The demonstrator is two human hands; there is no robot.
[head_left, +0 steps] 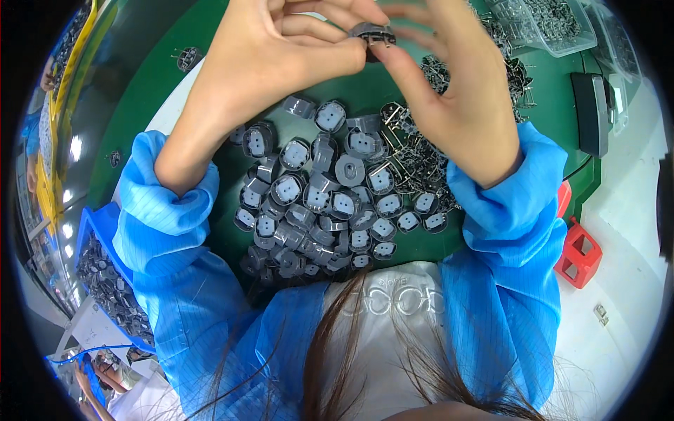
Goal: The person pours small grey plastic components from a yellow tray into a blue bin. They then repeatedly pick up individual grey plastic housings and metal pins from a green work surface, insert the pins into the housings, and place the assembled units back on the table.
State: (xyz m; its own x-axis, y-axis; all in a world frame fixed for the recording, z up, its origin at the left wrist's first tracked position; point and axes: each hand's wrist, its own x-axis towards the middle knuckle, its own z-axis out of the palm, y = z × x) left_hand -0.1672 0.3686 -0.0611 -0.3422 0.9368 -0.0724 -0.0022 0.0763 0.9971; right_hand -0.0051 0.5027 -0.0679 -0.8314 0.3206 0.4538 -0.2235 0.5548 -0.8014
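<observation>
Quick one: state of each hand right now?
Left hand: closed, pinching a dark rounded part.
Right hand: thumb at that part, other fingers blurred; whether it grips cannot be told.

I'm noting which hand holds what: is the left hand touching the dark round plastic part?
Touching. In the head view, the left hand has its fingers against the left edge of the dark round plastic part, with no gap showing.

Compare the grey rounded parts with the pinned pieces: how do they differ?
Many grey parts show pale faces; the pinned pieces bristle with thin, shiny metal. The grey parts lie mostly further left than the pinned pieces. Both lie heaped on the green table.
</observation>
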